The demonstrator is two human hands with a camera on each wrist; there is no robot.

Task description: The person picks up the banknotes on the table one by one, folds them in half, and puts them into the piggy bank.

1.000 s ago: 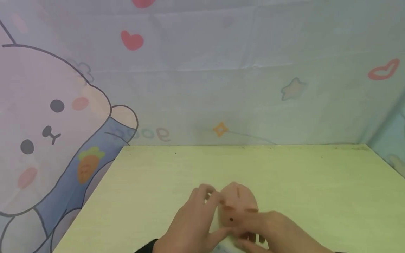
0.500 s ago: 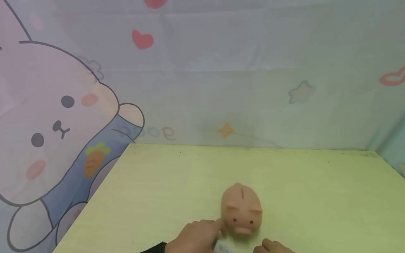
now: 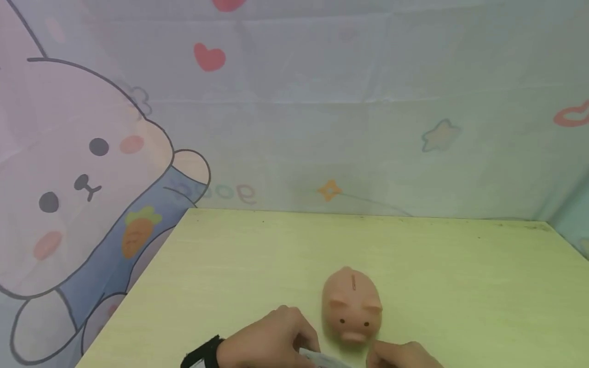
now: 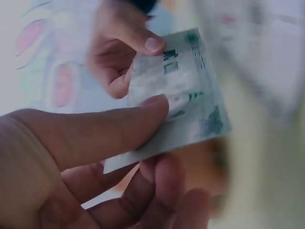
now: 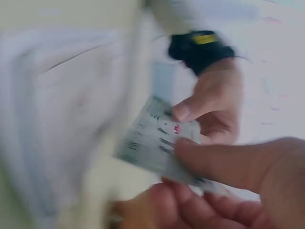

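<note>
Both hands (image 3: 271, 340) off pig (image 3: 352, 309), prob. pinching banknote (image 4: 178, 90).

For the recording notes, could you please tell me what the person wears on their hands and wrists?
Both hands are bare, without gloves or rings in view. The left hand has a black band at its wrist with a small yellow patch. The right hand shows no covering; its wrist is out of view.

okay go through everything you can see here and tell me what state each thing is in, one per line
Piggy bank: upright on the table, snout toward the person, coin slot on top, touched by neither hand.
Banknote: off the table, held flat between both hands.
Left hand: pinching one end of the banknote, thumb on top.
Right hand: pinching the other end.
Table: carrying the piggy bank.
</note>
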